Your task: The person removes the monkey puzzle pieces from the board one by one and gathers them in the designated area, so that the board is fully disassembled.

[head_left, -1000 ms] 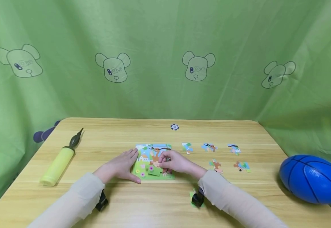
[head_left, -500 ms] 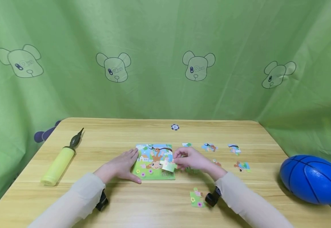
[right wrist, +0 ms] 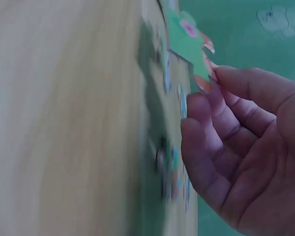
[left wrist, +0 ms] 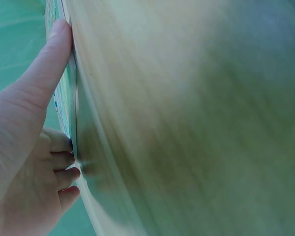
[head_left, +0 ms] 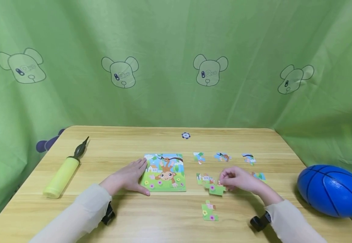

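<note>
A square monkey puzzle board [head_left: 164,170] lies near the middle of the table. My left hand [head_left: 130,175] rests at its left side, fingers and thumb extended along the edge. Between thumb and fingertips, my right hand [head_left: 238,179] pinches a green puzzle piece [head_left: 216,189] with a pink flower. In the right wrist view this piece [right wrist: 184,42] is held above the table, tilted. Just behind it lies a piece with a house [head_left: 204,178], partly covered. Nearer the front is a green piece with yellow and pink flowers [head_left: 209,212]. My right hand hides part of the row of pieces.
Three pieces lie in the back row, among them a branch piece [head_left: 248,158]. Another piece [head_left: 259,176] shows beyond my right hand. A yellow hand pump [head_left: 62,177] is at the left, a blue ball [head_left: 332,190] at the right. A round chip [head_left: 186,135] lies at the back.
My right hand has carried the green puzzle piece from over the board to the right, above the loose pieces. The monkey picture is uncovered. My left hand has stayed in place.
</note>
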The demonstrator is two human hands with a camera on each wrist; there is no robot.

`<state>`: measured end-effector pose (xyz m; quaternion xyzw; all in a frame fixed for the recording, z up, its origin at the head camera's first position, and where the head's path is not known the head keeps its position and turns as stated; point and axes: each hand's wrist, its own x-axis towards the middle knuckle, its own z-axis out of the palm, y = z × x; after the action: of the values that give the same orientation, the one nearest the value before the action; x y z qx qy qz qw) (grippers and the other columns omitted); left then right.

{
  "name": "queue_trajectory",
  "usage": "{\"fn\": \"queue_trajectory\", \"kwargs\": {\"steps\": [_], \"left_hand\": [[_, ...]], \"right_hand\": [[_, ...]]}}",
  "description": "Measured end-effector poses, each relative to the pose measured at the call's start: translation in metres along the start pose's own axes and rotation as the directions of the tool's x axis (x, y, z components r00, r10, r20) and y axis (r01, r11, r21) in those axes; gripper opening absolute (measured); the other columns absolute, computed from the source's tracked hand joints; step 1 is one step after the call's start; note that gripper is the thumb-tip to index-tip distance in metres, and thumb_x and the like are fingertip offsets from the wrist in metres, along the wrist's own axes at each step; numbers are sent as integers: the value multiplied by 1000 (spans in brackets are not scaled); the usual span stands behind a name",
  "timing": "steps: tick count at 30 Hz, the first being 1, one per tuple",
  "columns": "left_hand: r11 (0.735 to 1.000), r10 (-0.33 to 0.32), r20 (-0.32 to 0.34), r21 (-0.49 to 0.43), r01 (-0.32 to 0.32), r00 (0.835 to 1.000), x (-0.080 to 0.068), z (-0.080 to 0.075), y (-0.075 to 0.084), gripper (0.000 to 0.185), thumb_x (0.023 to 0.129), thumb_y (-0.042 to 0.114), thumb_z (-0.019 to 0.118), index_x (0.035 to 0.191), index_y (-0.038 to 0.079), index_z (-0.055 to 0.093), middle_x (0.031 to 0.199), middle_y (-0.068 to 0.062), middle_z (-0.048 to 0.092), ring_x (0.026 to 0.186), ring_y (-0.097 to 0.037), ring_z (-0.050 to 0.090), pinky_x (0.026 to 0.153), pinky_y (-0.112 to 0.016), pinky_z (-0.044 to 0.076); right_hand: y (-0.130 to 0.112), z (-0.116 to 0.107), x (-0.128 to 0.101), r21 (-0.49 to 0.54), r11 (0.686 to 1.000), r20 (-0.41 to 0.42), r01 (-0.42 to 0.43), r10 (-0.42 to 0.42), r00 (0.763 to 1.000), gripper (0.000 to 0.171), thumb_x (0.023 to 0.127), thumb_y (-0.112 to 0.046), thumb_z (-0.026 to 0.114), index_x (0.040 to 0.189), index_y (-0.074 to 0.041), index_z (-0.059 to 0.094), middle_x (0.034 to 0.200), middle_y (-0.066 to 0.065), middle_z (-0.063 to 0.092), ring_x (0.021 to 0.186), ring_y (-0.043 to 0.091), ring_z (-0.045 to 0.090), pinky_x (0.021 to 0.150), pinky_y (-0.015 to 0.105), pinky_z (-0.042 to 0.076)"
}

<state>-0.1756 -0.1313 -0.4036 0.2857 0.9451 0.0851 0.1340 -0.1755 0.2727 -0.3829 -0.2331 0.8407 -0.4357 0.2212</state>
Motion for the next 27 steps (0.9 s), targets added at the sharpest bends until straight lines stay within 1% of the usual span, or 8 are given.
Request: {"fn": "queue_trajectory", "kwargs": {"steps": [2,5,10,13,18,21,27], "left_hand": [[1000,0,0,3,0,1000,0,0,0,115,68,67,63,142,-8,18,149,-23,11,136,-36,11,110,-43,11],[1000,1,-1,5,-1,1000,0,-1,1,114,68,67,63,142,-8,18,149,-23,11,136,-36,11,110,-43,11],[1000,1,1,5,-1,1000,0,0,2,115,68,67,63,143,-8,18,149,-23,11,136,-36,11,110,-42,11],[1000,-1,0,4,1,1000,1,0,2,115,68,68,63,143,-7,18,149,-23,11,136,-35,11,110,-42,11],[1000,-1,-2,2,1,1000,1,0,2,115,68,67,63,143,-7,18,149,-23,11,136,-35,11,110,-42,11],[1000,1,-4,1,-1,1000,1,0,1,114,68,67,63,143,-7,18,149,-23,11,136,-36,11,110,-42,11],[1000,-1,-8,4,1,1000,1,2,0,115,68,68,63,143,-7,19,149,-23,12,136,-36,11,110,-42,11]], "right_hand": [[5,-5,-9,-18,1000,-7,-5,5,1000,14,90,-12,58,89,2,60,75,12,58,61,21,56,54,30,51],[13,-12,-20,-5,1000,11,-17,17,1000,13,90,-9,56,89,3,60,76,12,59,62,21,58,54,30,51],[26,-18,-36,42,998,109,-55,50,993,13,89,-8,57,87,4,61,74,9,60,58,12,56,51,24,49],[30,-19,-44,63,996,158,-60,50,986,15,90,-9,58,86,5,61,69,6,59,55,8,52,49,21,47],[38,-20,-52,83,996,198,-45,28,980,13,89,-7,58,85,4,62,65,5,58,52,6,49,46,17,43],[41,-20,-54,85,996,214,-39,20,977,11,88,-6,58,84,4,63,65,6,59,50,6,47,44,17,42],[41,-17,-55,50,997,202,-51,40,979,11,87,-8,60,83,1,64,64,-1,55,49,5,45,44,16,41]]}}
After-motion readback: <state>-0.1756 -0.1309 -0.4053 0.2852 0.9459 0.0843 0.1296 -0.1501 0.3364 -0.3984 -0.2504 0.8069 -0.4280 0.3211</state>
